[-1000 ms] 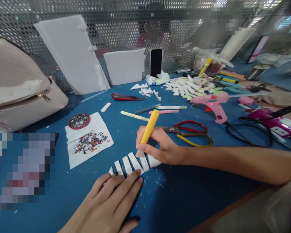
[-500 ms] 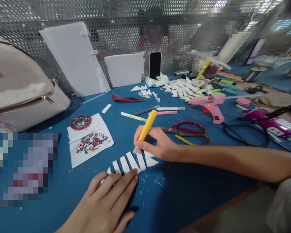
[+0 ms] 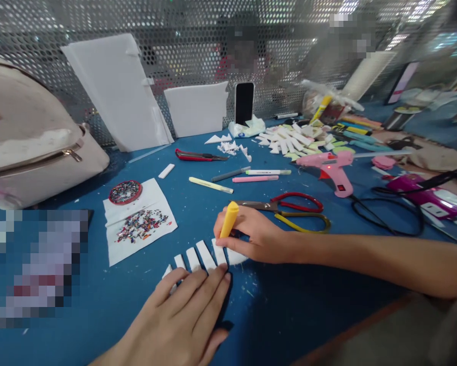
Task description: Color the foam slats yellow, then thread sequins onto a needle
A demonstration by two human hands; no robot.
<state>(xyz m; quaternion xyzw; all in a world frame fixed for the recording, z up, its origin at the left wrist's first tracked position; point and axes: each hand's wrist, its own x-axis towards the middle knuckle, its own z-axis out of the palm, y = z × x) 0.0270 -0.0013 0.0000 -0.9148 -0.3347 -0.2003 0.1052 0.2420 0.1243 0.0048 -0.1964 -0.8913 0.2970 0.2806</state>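
My right hand [image 3: 253, 234] pinches a yellow marker [image 3: 229, 219], its lower end hidden by my fingers, over the right part of a row of white foam strips [image 3: 205, 254]. Flat over the lower ends of the strips lies my left hand [image 3: 186, 310], fingers stretched out side by side. The strips fan upward from beneath its fingertips. Just beyond my right hand are scissors [image 3: 300, 203] with one red and one yellow handle. A paper [image 3: 140, 249] with colourful bits and a round red-rimmed dish [image 3: 125, 192] sits to the left.
Thin pens [image 3: 211, 185] and a red cutter [image 3: 200, 155] lie farther back. A pink glue gun [image 3: 337, 170] with a black cable, a purple power strip [image 3: 430, 193] and piled foam pieces [image 3: 289, 138] are at the right. White boards [image 3: 114, 91], a phone [image 3: 244, 104] and a bag [image 3: 33, 132] stand around.
My right hand has moved slightly down, and the yellow marker is lower and more upright. My left hand has slid a little to the right over the strips.
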